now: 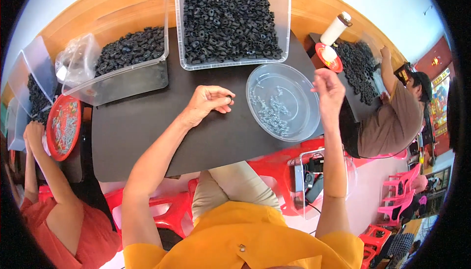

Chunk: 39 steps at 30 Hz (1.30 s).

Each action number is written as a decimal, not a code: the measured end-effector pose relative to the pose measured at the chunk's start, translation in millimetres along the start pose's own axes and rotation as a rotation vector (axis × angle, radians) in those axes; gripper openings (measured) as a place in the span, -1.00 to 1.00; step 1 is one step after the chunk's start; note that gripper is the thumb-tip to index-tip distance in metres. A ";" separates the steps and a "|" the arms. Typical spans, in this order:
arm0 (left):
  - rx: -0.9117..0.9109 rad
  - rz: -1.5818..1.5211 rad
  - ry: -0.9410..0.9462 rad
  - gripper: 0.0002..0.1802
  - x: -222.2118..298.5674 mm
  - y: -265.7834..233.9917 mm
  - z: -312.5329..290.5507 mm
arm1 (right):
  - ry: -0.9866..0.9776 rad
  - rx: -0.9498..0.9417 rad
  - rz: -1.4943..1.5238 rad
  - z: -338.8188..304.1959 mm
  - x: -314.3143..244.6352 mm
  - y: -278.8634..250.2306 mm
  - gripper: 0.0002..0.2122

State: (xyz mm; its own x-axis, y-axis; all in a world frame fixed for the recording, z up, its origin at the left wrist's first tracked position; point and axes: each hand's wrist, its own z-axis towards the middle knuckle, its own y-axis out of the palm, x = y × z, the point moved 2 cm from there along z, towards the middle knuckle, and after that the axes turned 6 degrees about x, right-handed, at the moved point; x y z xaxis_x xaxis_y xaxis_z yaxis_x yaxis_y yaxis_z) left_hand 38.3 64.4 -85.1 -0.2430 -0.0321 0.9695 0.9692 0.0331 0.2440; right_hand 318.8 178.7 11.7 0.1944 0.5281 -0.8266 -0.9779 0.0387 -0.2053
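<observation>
My left hand point(210, 105) is raised over the dark table point(142, 139), its thumb and forefinger pinching a small black plastic part point(229, 96). To the right, my right hand point(329, 91) hovers by the rim of a round, clear plastic dish point(307, 80), fingers curled together. Whatever its fingertips may hold is too small to make out. Many small metal springs point(273, 113) lie in the dish, mostly toward its left and near side. Straight ahead stands a clear bin point(233, 65) full of black plastic parts point(228, 21) that have holes in them.
At the left is a clear bin point(132, 83) of black pieces point(131, 50), beside a crumpled plastic bag point(78, 58). A co-worker's hands point(33, 134) are near a red tray point(74, 143). On the right, another person point(392, 121) reaches toward a black pile point(355, 67), near a white bottle point(336, 29).
</observation>
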 end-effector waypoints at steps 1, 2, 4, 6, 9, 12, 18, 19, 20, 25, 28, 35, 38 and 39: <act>-0.019 -0.004 -0.004 -0.75 0.3 3.9 1.3 | -0.040 -0.037 -0.102 -6.4 7.9 -3.4 -0.92; -0.022 -0.001 -0.012 -0.75 0.7 7.1 2.5 | -0.216 -0.190 -0.436 -9.2 36.4 -12.7 -0.86; -0.016 0.004 -0.017 -0.75 1.3 5.7 2.6 | 0.199 -0.420 -0.455 -26.4 65.3 -8.9 -0.78; -0.016 0.050 -0.025 -0.76 0.8 4.8 0.8 | 0.265 -0.333 -0.396 -30.6 65.3 -13.6 -0.75; -0.008 0.019 -0.029 -0.76 3.2 5.8 0.1 | 0.238 -0.247 -0.366 -24.9 54.9 -17.2 -0.81; -0.009 0.029 -0.028 -0.76 2.9 3.4 -0.5 | 0.223 -0.274 -0.489 -23.3 61.5 -18.7 -0.85; -0.020 0.022 -0.005 -0.77 2.8 5.7 0.6 | -0.087 -0.371 -0.758 -31.4 51.3 7.1 -0.89; -0.037 0.004 0.005 -0.77 2.0 6.7 1.0 | -0.186 -0.404 -0.851 -31.8 50.9 11.5 -0.91; -0.041 -0.012 0.012 -0.76 1.0 5.9 2.0 | -0.192 -0.412 -0.844 -31.4 49.8 14.5 -0.91; -0.007 -0.050 0.005 -0.80 -1.5 4.8 2.1 | -0.308 -0.461 -0.896 -31.0 55.2 19.9 -0.93; 0.010 -0.084 0.011 -0.81 -3.0 4.4 2.2 | -0.211 -0.403 -0.609 -25.6 45.7 17.6 -0.93; 0.018 -0.089 0.051 -0.81 -9.9 -0.2 5.1 | 0.215 -0.500 0.019 -38.0 1.4 76.6 -0.90; 0.021 -0.088 0.056 -0.79 -9.3 1.1 7.4 | 0.219 -0.538 0.138 -48.0 -11.7 105.2 -0.90; 0.021 -0.088 0.062 -0.78 -9.7 1.4 6.8 | 0.228 -0.554 0.150 -51.0 -14.4 112.1 -0.90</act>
State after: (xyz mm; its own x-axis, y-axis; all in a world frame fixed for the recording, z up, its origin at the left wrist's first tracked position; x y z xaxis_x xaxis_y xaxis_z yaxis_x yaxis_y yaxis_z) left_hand 41.7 71.6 -94.1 -0.3234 -0.0979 0.9412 0.9431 0.0484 0.3290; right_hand 210.3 132.3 -26.1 0.1292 0.2971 -0.9461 -0.8227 -0.5006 -0.2695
